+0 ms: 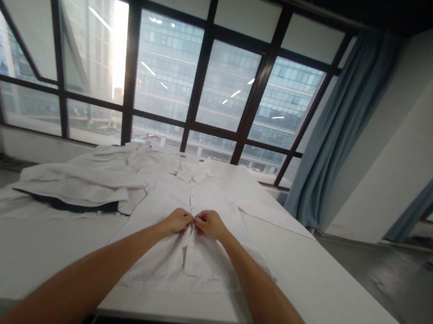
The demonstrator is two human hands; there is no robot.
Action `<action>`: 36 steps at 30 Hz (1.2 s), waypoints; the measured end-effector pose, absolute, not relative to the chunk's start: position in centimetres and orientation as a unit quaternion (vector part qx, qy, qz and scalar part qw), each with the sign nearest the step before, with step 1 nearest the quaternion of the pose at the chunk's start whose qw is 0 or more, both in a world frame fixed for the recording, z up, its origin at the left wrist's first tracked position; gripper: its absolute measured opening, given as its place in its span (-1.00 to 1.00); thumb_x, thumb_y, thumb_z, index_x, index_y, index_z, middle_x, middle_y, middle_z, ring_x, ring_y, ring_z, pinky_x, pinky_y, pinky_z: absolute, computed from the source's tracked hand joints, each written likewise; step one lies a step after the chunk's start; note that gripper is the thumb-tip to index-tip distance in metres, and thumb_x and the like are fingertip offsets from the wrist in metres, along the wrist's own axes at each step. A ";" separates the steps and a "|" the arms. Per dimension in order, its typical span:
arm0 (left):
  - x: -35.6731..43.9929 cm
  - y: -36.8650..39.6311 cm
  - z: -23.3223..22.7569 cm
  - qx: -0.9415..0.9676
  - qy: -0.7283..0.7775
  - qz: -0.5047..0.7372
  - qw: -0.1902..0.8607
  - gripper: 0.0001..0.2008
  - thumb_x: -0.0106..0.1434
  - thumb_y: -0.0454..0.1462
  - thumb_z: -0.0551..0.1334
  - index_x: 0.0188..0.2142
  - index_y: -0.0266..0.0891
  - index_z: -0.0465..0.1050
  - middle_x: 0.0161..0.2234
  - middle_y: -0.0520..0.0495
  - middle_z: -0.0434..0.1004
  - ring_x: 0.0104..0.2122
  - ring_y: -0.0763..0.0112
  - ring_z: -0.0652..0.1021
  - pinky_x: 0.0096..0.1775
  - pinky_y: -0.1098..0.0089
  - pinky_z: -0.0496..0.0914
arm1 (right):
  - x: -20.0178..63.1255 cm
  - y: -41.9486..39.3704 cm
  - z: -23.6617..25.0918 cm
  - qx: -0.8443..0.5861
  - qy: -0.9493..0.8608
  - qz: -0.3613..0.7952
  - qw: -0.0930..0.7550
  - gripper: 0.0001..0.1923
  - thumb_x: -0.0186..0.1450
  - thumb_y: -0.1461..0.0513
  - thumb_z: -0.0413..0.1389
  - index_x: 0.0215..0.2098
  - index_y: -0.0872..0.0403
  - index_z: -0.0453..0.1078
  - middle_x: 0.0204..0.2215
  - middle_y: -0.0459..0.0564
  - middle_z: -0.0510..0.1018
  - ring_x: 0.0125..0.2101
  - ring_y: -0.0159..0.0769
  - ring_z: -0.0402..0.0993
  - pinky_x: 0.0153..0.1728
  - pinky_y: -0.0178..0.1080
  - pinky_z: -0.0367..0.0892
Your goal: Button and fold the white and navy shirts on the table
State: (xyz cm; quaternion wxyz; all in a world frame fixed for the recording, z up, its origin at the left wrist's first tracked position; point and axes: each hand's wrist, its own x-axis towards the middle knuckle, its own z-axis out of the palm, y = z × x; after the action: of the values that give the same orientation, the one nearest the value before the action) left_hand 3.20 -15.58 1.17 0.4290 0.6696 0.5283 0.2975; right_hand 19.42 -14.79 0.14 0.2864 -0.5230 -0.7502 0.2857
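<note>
My left hand (178,221) and right hand (209,223) both pinch the front placket of the white shirt (194,243), fingers closed, touching; second white garment (88,180) lies left of it.

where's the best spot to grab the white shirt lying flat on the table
Probably the hem corners of the white shirt, from the near table edge. It lies flat, collar away, hem nearest. The left hand and right hand already pinch its front placket midway.

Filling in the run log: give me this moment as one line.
left hand: pinching shirt front | right hand: pinching same front edge | shirt: flat on table | second garment: heaped left
</note>
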 end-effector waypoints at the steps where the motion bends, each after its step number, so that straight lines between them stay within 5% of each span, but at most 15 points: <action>1: 3.3 -15.6 1.2 0.667 0.527 0.301 0.432 -0.73 0.18 -0.23 0.11 -0.63 -0.23 0.23 -0.76 0.17 0.16 -0.73 0.59 0.14 -0.60 0.48 0.01 | 19.4 -14.8 0.1 -0.526 -0.751 0.280 0.285 -0.87 0.17 0.26 0.07 -0.48 0.11 0.44 -0.72 -0.15 0.48 -0.67 -0.43 0.40 -0.61 -0.44 0.22; 11: 3.1 -15.1 1.0 0.695 0.496 0.319 0.410 -0.73 0.14 -0.14 0.13 -0.61 -0.24 0.25 -0.73 0.17 0.18 -0.68 0.57 0.19 -0.57 0.48 0.04 | 19.4 -15.8 1.8 -0.519 -0.666 0.439 0.307 -0.86 0.23 0.27 0.02 -0.48 0.11 0.34 -0.64 -0.15 0.49 -0.67 -0.44 0.40 -0.63 -0.42 0.23; 19: 1.6 -16.7 3.1 0.811 0.511 0.232 0.167 -0.80 0.14 -0.16 0.21 -0.47 -0.22 0.52 -0.46 -0.04 0.54 -0.45 0.39 0.46 -0.42 0.46 0.18 | 20.7 -16.2 2.8 -0.515 -0.755 0.321 0.249 -0.76 0.21 0.22 0.06 -0.60 0.12 0.36 -0.74 -0.17 0.40 -0.70 -0.48 0.29 -0.61 -0.42 0.17; 27: -0.2 -22.8 6.8 0.890 0.410 0.093 0.178 -0.71 -0.20 -0.04 0.46 -0.55 -0.14 0.53 -0.56 0.04 0.49 -0.56 0.41 0.38 -0.46 0.44 0.14 | 20.6 -20.7 5.9 -0.380 -0.882 0.280 -0.012 -0.67 -0.04 0.03 0.33 -0.45 0.10 0.50 -0.54 -0.13 0.54 -0.57 -0.44 0.37 -0.53 -0.41 0.21; 32: -0.6 -24.3 6.4 0.905 0.411 0.004 0.113 -0.88 0.00 -0.20 0.36 -0.42 -0.12 0.58 -0.42 -0.02 0.56 -0.43 0.32 0.46 -0.41 0.43 0.15 | 19.9 -22.2 5.6 -0.371 -0.902 0.219 -0.021 -0.86 0.06 0.20 0.28 -0.42 0.10 0.51 -0.55 -0.15 0.53 -0.58 -0.45 0.35 -0.53 -0.41 0.19; 36: -1.4 -23.5 6.5 0.922 0.357 0.043 0.140 -0.88 0.13 -0.25 0.24 -0.40 -0.18 0.57 -0.43 -0.02 0.55 -0.46 0.41 0.45 -0.42 0.46 0.18 | 21.2 -21.8 6.7 -0.353 -0.885 0.305 -0.004 -0.92 0.17 0.26 0.16 -0.42 0.13 0.46 -0.62 -0.17 0.46 -0.62 -0.46 0.38 -0.52 -0.41 0.23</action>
State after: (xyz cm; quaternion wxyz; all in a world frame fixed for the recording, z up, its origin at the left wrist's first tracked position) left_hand -1.39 -23.46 6.46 0.1404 0.9225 0.3571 0.0429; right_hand 21.22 -21.76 6.69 -0.0038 -0.3526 -0.8848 0.3047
